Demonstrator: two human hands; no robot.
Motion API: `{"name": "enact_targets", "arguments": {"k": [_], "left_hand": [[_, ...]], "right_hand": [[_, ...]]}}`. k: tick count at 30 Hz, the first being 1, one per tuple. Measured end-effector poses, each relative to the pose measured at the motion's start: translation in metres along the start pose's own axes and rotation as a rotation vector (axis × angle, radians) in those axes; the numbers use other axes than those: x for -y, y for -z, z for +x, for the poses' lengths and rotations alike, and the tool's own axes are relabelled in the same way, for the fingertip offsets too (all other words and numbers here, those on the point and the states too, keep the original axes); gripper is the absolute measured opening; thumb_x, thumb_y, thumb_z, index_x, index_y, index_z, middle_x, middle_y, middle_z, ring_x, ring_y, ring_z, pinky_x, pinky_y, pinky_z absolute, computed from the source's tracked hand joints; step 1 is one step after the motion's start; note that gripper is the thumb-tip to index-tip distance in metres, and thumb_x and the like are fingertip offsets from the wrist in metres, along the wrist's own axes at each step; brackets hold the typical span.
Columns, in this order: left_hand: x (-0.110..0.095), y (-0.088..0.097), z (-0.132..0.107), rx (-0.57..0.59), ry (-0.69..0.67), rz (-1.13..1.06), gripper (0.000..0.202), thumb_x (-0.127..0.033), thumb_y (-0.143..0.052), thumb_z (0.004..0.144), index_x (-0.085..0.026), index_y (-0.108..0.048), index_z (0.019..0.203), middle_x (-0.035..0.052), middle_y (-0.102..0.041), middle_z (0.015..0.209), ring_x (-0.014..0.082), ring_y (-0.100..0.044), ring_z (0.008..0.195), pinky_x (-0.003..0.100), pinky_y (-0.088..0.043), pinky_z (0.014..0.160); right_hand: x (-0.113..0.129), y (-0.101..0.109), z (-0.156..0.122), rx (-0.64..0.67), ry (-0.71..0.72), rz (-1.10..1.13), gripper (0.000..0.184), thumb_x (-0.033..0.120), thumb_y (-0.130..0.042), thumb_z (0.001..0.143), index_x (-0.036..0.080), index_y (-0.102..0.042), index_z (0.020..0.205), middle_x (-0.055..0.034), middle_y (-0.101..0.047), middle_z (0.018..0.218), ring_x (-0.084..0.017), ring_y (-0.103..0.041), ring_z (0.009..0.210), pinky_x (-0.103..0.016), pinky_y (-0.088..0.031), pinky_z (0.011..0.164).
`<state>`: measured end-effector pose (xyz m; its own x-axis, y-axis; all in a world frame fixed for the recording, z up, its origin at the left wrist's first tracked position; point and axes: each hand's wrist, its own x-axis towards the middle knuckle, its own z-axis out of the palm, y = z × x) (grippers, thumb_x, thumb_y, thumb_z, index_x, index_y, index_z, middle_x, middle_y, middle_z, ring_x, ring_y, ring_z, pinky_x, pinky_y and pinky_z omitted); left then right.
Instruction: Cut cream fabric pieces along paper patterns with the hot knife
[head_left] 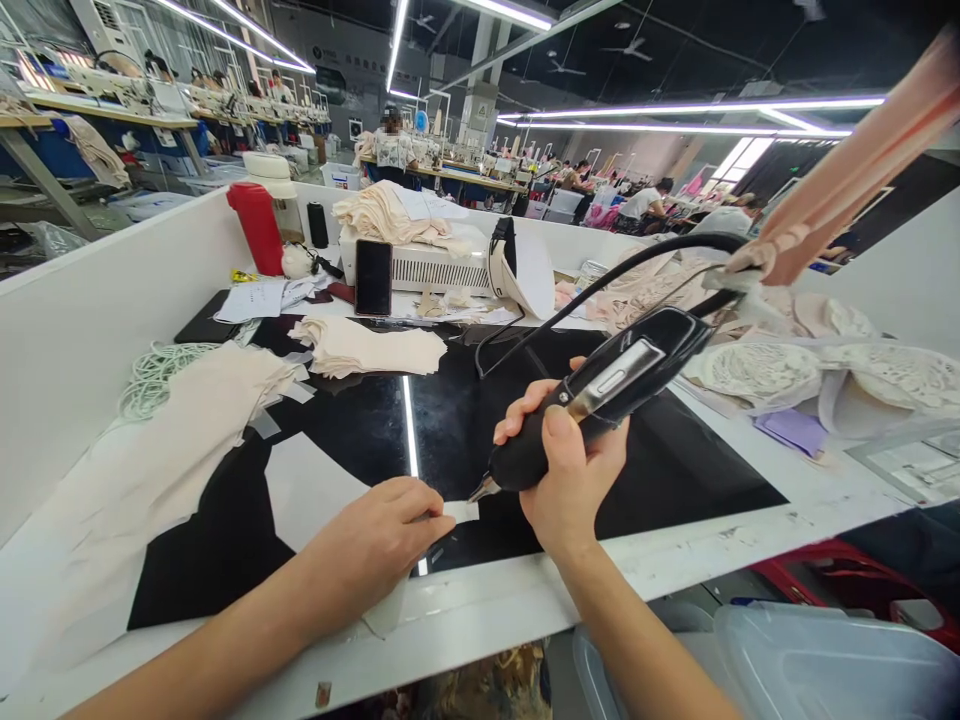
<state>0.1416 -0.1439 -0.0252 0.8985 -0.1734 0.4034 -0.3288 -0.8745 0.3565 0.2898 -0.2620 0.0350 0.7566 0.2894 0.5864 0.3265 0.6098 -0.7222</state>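
My right hand (pixel 574 465) wraps round a black corded hand tool (pixel 525 450) with a silver panel and a pointed metal tip. The tip comes down at a small white strip (pixel 461 511), touching it or just above; I cannot tell which. At the strip's left end, the fingers of my left hand (pixel 390 525) are pinched closed on it. Beneath both hands lies a glossy black sheet (pixel 465 430). A white pattern-shaped piece (pixel 311 485) is partly hidden behind my left hand. Pale fabric pieces (pixel 180 430) are spread out to the left, with small translucent tabs at their edge.
A cream fabric stack (pixel 367 347), a phone (pixel 373 278) and a white visor (pixel 525 270) stand farther back. Pink fabric (pixel 840 190) ties up the tool's cord at right. Lace bra cups (pixel 757 375) lie right; green cord (pixel 161 378) is coiled left.
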Motion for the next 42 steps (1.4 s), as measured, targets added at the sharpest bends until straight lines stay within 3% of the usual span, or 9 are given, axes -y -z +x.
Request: {"name": "enact_targets", "arguments": {"k": [16, 22, 33, 42], "left_hand": [[0.000, 0.000, 0.000, 0.001, -0.015, 0.019, 0.029, 0.001, -0.052, 0.099, -0.016, -0.065, 0.119, 0.0053, -0.064, 0.105, 0.0193, -0.059, 0.092, 0.034, -0.054, 0.085], [0.002, -0.004, -0.002, 0.025, 0.001, 0.011, 0.033, 0.002, -0.050, 0.098, -0.017, -0.065, 0.120, 0.0047, -0.062, 0.104, 0.0194, -0.057, 0.092, 0.036, -0.053, 0.086], [0.000, 0.001, -0.003, -0.018, -0.028, 0.002, 0.023, -0.003, -0.048, 0.102, -0.014, -0.065, 0.114, 0.0055, -0.065, 0.099, 0.0195, -0.060, 0.090, 0.036, -0.054, 0.085], [0.001, 0.002, -0.001, -0.035, -0.020, -0.007, 0.024, -0.007, -0.046, 0.105, -0.015, -0.068, 0.108, 0.0058, -0.067, 0.099, 0.0186, -0.062, 0.089, 0.036, -0.056, 0.085]], "right_hand": [[-0.006, -0.008, -0.004, 0.071, -0.031, 0.012, 0.021, 0.027, -0.070, 0.095, 0.030, -0.055, 0.109, 0.0060, -0.065, 0.088, -0.010, -0.062, 0.062, -0.027, -0.055, 0.057], [-0.003, -0.001, 0.000, 0.017, -0.004, 0.029, 0.031, 0.029, -0.073, 0.092, 0.030, -0.056, 0.117, 0.0063, -0.064, 0.085, -0.010, -0.060, 0.059, -0.026, -0.055, 0.055], [0.000, 0.000, -0.001, 0.030, -0.032, 0.013, 0.025, 0.024, -0.071, 0.093, 0.030, -0.055, 0.111, 0.0063, -0.064, 0.085, -0.010, -0.060, 0.058, -0.026, -0.055, 0.054], [0.009, -0.004, -0.014, 0.043, -0.074, 0.055, 0.038, 0.032, -0.075, 0.090, 0.030, -0.055, 0.122, 0.0049, -0.064, 0.087, -0.011, -0.061, 0.058, -0.027, -0.055, 0.054]]}}
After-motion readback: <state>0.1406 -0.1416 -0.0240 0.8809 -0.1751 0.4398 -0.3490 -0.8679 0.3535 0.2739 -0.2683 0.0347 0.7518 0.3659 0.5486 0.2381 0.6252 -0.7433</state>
